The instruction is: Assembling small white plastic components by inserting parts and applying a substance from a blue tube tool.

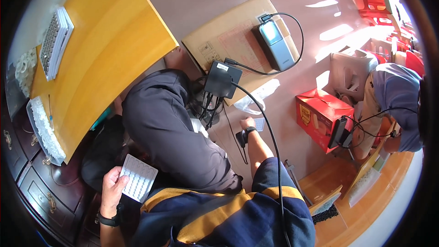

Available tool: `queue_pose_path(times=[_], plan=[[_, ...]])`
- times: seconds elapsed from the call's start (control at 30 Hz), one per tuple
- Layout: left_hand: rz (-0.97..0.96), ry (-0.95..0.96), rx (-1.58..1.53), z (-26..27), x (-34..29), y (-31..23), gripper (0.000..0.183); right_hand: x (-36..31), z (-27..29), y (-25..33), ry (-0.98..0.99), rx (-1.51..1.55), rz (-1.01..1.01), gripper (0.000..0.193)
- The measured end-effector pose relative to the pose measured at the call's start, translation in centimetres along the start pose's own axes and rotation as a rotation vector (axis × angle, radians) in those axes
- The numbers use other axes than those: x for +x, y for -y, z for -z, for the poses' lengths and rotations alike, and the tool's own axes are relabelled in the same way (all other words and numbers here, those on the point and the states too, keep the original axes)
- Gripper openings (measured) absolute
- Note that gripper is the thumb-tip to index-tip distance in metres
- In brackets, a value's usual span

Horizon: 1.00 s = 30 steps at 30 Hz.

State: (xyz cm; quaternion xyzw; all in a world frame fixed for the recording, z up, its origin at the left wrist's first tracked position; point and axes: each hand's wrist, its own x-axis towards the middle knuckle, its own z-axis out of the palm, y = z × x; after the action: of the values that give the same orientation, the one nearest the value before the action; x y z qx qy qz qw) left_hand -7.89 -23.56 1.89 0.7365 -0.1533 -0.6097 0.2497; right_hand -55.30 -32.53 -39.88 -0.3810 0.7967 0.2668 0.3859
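Note:
In my left hand (112, 187) is a white sheet (138, 178) with rows of small round bumps, pinched at its left edge between thumb and fingers. My right arm reaches out past my knee, and my right hand (248, 123) is closed. A smaller-looking pale bluish dotted sheet (259, 124) shows at that hand's right side, apparently gripped at its edge; the fingers are partly hidden. Beyond my dark-trousered legs is a black box (222, 79) with several cables plugged in.
A yellow table (109, 41) at left bears a stack of white bumpy sheets (56, 43). Ahead, a cardboard box (228, 36) carries a grey power bank (274, 45). At right are a red box (322, 116), a stool (352, 73) and another person (398, 100). A cable crosses in front of me.

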Motion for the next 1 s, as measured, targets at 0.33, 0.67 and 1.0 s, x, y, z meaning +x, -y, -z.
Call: queue_pose_path(times=[0.33,0.67,1.0], plan=[[-0.133,0.043,0.0,-1.3,0.4,-0.3,0.027,-4.8,0.7,-4.9,-0.273,0.37,-0.112,0.018],[-0.253,0.044,-0.015,-1.4,-0.4,-1.1,0.018,-5.0,1.4,-5.5,-0.288,0.593,-0.011,0.025],[-0.462,-0.082,0.049,-3.6,0.1,-0.4,0.011,-25.4,20.4,1.5,0.11,-0.28,1.12,0.009]])
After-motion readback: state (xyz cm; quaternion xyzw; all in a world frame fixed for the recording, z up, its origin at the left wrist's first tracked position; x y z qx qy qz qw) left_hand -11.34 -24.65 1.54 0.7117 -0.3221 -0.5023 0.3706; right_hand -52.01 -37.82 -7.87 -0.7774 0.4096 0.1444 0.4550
